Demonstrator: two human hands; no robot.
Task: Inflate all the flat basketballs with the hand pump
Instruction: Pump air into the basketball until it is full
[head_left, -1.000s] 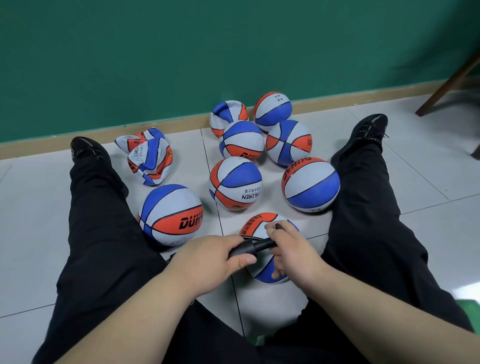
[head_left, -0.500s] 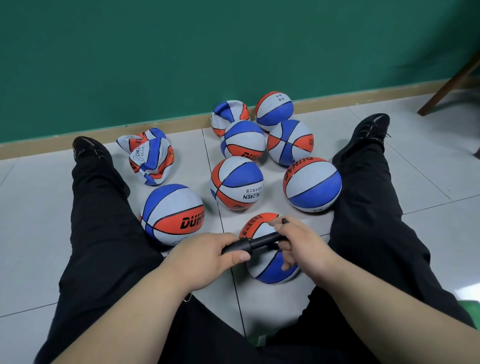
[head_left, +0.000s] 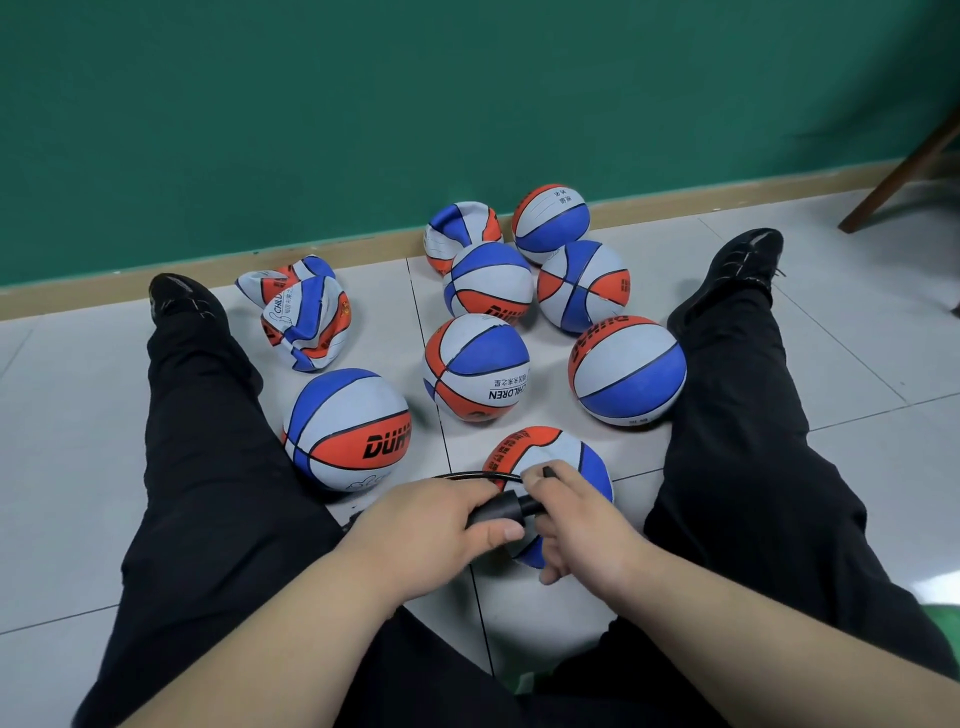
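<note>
A red, white and blue basketball (head_left: 566, 452) lies on the floor between my legs, partly hidden by my hands. My left hand (head_left: 431, 530) grips the black barrel of the hand pump (head_left: 498, 512). My right hand (head_left: 576, 530) grips the pump's handle end, close against the barrel. A thin black hose (head_left: 467, 475) curves from the pump over the ball. Two crumpled flat basketballs (head_left: 304, 317) lie at the far left by my left foot. Another dented ball (head_left: 457, 228) sits at the back by the wall.
Several round inflated balls stand on the white tile floor (head_left: 857, 374), among them one by my left leg (head_left: 345, 428), one in the middle (head_left: 475, 366) and one by my right leg (head_left: 626, 369). A green wall (head_left: 363, 104) lies beyond. A wooden chair leg (head_left: 898, 171) stands far right.
My right hand pulled the pump handle out from the barrel half a second ago and has now pushed it back in, close to my left hand. The balls have not moved.
</note>
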